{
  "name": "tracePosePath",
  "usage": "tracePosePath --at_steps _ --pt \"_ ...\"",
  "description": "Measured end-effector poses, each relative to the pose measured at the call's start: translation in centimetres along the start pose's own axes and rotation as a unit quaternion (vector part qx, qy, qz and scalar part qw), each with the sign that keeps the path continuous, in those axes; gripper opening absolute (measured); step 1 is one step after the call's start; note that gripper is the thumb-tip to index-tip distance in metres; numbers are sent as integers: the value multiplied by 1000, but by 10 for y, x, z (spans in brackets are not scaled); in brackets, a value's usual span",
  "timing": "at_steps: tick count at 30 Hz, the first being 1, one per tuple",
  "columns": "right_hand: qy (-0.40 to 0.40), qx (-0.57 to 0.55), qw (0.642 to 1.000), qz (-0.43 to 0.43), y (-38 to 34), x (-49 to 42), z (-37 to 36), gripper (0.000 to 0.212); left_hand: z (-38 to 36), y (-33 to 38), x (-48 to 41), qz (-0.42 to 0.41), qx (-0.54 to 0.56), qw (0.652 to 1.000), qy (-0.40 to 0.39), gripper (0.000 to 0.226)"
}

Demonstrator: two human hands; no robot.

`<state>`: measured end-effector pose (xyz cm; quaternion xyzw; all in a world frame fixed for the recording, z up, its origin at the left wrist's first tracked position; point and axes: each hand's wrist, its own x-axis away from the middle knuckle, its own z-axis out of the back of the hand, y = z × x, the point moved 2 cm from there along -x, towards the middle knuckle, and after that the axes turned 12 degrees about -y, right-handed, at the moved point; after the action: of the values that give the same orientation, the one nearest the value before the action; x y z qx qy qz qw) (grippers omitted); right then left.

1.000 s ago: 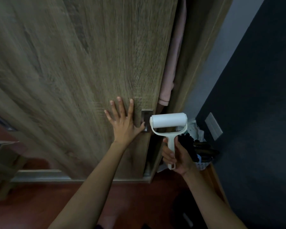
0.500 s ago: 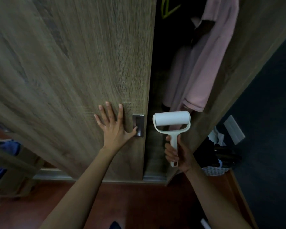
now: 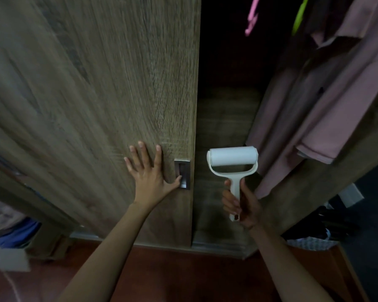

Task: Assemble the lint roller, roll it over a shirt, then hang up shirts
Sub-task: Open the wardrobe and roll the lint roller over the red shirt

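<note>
With the assembled lint roller (image 3: 232, 159) grasped by its handle in the right hand (image 3: 241, 202) and the left hand (image 3: 150, 176) flat, fingers spread, on the sliding wardrobe door (image 3: 109, 83), rolling the hanging pink shirt (image 3: 314, 110) appears pending.

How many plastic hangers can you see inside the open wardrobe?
2. A pink hanger hangs at the top of the dark opening; a green hanger is right of it, above the pink shirt. More may be hidden under the clothes.
</note>
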<state>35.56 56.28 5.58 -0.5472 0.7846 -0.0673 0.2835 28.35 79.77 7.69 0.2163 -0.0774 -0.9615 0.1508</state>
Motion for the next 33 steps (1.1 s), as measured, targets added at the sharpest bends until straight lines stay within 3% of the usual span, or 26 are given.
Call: tracePosePath --at_steps 12,33 --pt "-27 -14 998 -50 36 -68 -7 38 31 -90 9 45 -13 999 -20 120" --pt "-58 -16 993 -105 45 -116 -16 40 66 -165 19 91 3 995 -39 113"
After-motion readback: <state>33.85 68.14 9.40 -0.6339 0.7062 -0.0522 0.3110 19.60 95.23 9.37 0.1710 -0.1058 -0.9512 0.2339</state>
